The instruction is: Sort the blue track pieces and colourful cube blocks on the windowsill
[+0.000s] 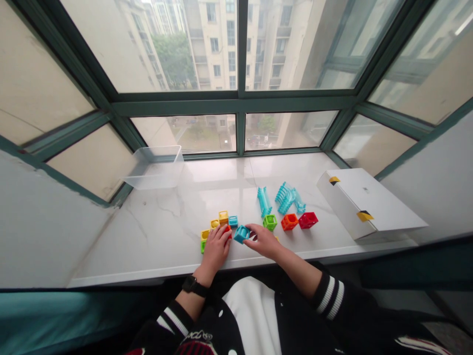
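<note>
On the marble windowsill, the right hand pinched a blue cube block in its grip; the block sat on the sill between both hands. The left hand lay flat beside it, grip released, fingertips on a cluster of yellow and orange blocks. A green cube, an orange cube and a red cube stood to the right, near turquoise ribbed pieces

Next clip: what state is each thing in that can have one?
Clear bin: upright, open, empty.
White box: closed, taped, lying flat.
Blue cube: pinched by right hand.
Cube cluster: grouped together, left hand lying flat on it.
Green cube: loose, untouched.
Red cube: loose, untouched.
</note>
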Motion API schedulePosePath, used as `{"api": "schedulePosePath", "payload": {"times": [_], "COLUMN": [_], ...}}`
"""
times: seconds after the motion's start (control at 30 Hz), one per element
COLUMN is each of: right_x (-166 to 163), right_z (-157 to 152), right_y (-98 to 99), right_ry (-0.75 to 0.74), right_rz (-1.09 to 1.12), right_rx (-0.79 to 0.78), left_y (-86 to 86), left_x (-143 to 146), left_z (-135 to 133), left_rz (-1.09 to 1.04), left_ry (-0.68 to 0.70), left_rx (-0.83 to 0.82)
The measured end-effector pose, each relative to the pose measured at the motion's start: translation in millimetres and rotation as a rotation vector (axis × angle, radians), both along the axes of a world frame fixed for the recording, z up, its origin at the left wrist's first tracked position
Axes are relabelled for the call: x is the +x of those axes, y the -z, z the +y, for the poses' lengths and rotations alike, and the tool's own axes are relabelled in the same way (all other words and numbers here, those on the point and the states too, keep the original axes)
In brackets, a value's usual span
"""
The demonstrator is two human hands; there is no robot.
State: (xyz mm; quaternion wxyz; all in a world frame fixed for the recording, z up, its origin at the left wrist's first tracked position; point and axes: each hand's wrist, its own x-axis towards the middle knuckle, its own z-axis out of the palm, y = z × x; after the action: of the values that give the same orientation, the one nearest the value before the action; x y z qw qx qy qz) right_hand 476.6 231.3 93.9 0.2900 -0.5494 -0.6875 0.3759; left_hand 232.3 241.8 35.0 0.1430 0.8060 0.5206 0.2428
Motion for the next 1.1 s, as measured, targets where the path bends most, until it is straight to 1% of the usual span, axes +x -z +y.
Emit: {"api": "schedulePosePath", "payload": {"times": [0.1,0.2,0.3,0.37,0.47,0.53,0.7,0.9,0.97,1.1], "right_x": [13,22,27,28,25,22,14,9,8,8], "right_z": [-4,-9,-15,-19,-24,-26,-29,-30,-30,-29], "right_y": [-2.9,-3.8,-2.7,-1.3,-0.5,-1.5,-6.0,-7.7,-5.3,2.2], "right_ry": [0.057,0.095,0.126,0.131,0.099,0.063,0.007,-0.019,-0.002,0.069], "right_rz": [0.342,0.620,0.783,0.833,0.848,0.831,0.774,0.735,0.703,0.631], "right_rx": [-0.179,-0.354,-0.440,-0.462,-0.490,-0.498,-0.501,-0.524,-0.482,-0.319], "left_y": [-3.5,-14.9,-33.7,-47.4,-63.3,-68.6,-70.0,-73.6,-75.2,-73.5], "left_x": [0,3,9,16,28,34,39,39,40,43], "left_z": [1,1,-5,-12,-23,-27,-30,-32,-32,-31], "left_rz": [0.022,-0.009,-0.124,-0.216,-0.302,-0.338,-0.438,-0.543,-0.572,-0.590], "left_ry": [0.014,0.015,0.039,0.099,0.181,0.200,0.200,0.125,0.112,0.102], "left_rx": [0.017,0.048,0.067,0.051,0.027,0.034,0.025,-0.018,-0.029,-0.059]}}
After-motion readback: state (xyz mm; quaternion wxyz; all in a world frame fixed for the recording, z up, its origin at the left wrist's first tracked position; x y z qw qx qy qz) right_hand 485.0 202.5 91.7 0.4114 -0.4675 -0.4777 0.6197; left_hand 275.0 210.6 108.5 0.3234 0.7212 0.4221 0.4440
